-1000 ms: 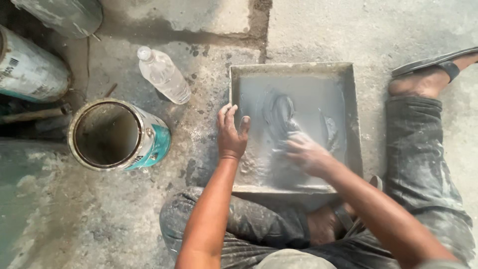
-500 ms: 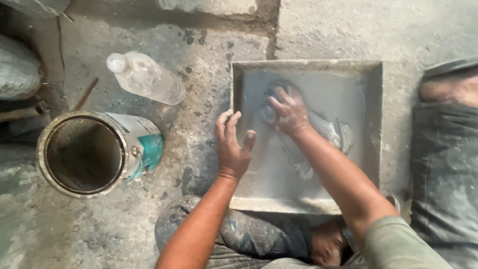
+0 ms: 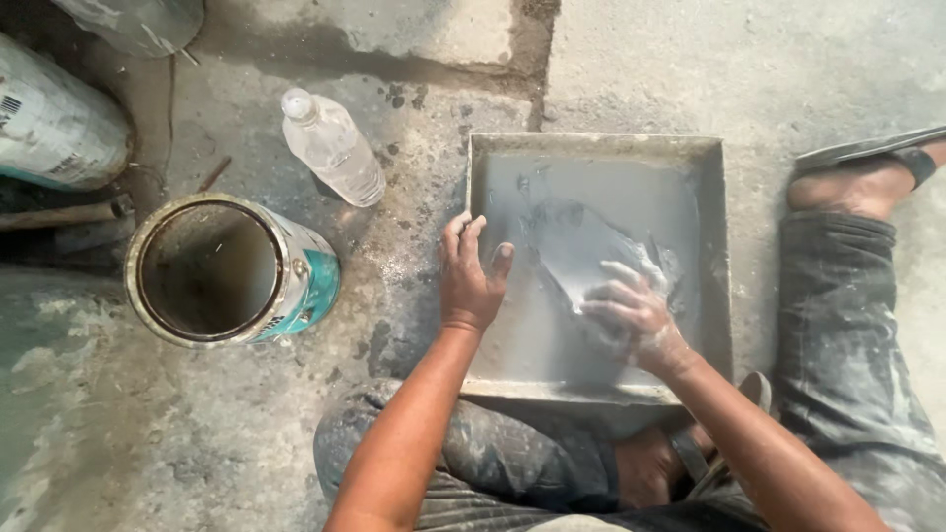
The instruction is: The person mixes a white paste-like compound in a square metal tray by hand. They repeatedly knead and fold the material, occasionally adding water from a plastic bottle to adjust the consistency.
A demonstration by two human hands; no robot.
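A square grey tray point(image 3: 711, 246) lies on the concrete floor between my knees, its inside smeared with wet grey paste point(image 3: 581, 251). My left hand point(image 3: 471, 276) rests flat on the tray's left rim, fingers spread, holding nothing. My right hand point(image 3: 631, 310), coated in pale grey paste, presses into the paste near the tray's middle right with fingers bent and apart. Whether it holds a cloth or only paste I cannot tell.
An open round tin point(image 3: 222, 271) with a teal band stands left of the tray. A clear plastic bottle point(image 3: 330, 146) lies beyond it. A large cylinder point(image 3: 54, 123) lies far left. My sandalled foot point(image 3: 867, 177) is at right, my knees below the tray.
My right hand has slid from the tray's upper middle down toward its near right part. My left hand stays on the left rim. The view has shifted slightly.
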